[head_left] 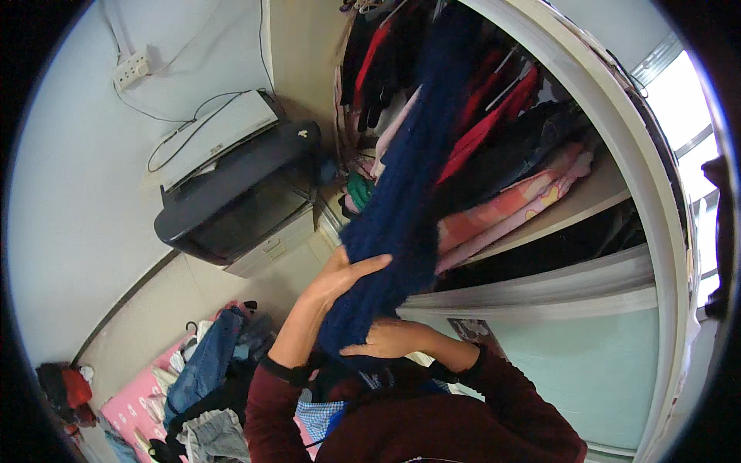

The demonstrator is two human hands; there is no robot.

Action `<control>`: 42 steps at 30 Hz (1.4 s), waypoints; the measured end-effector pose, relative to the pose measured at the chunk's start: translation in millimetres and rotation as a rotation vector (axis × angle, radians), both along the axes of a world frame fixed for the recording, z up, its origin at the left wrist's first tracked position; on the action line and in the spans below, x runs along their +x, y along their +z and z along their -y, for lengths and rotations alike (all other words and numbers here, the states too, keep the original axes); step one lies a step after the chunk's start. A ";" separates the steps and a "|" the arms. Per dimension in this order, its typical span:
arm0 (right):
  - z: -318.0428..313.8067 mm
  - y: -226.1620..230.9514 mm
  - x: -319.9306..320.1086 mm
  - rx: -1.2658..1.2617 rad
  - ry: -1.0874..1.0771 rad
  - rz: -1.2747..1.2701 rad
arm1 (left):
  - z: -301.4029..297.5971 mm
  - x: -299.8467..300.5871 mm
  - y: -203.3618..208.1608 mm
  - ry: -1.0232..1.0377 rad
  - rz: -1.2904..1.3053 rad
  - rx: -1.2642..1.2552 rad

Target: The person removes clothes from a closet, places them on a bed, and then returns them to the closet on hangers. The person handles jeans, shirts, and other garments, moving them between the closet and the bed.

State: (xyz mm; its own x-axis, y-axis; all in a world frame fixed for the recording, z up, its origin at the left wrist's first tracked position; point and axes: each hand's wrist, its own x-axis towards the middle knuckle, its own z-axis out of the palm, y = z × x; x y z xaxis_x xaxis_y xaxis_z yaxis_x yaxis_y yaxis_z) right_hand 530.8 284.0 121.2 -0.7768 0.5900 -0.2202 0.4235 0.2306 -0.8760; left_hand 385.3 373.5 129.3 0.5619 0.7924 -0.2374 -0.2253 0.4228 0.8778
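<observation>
A long, fuzzy navy knitted garment (401, 204) stretches from the upper part of the wardrobe down to my body; its exact kind does not show. My left hand (340, 279) grips its left edge, thumb across the front and fingers hidden behind the cloth. Lower down, my right hand (397, 339) clasps the bottom part near my chest, its fingertips partly lost in the folds. Behind the garment, red and black clothes (490, 127) hang in the open wardrobe. The garment's top end blurs into the dark hanging clothes.
Folded pink and orange bedding (517, 201) lies on a wardrobe shelf (556, 220). To the left, a black television (239, 189) carries a white flat device (220, 139) on a low cabinet (274, 251). Heaped clothes (204, 374) cover a pink mat (127, 401) at lower left.
</observation>
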 end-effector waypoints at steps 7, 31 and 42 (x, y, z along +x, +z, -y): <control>-36.9 17.2 87.9 -0.407 -0.263 0.156 | 79.8 -40.0 -25.1 0.324 -0.109 -0.039; -105.3 92.5 -71.0 0.139 -0.847 -0.776 | 225.1 -103.6 -82.8 0.592 -0.324 0.266; -127.4 -37.3 -3.6 -0.015 -1.162 -0.466 | 280.6 -151.0 -112.2 0.300 -0.443 0.103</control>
State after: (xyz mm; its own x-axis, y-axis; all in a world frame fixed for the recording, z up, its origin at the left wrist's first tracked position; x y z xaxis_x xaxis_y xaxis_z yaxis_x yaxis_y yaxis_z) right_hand 527.2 411.4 83.9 0.1954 0.9777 -0.0775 0.0186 -0.0827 -0.9964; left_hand 234.3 92.8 17.1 0.1710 0.9342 -0.3130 0.0777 0.3039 0.9495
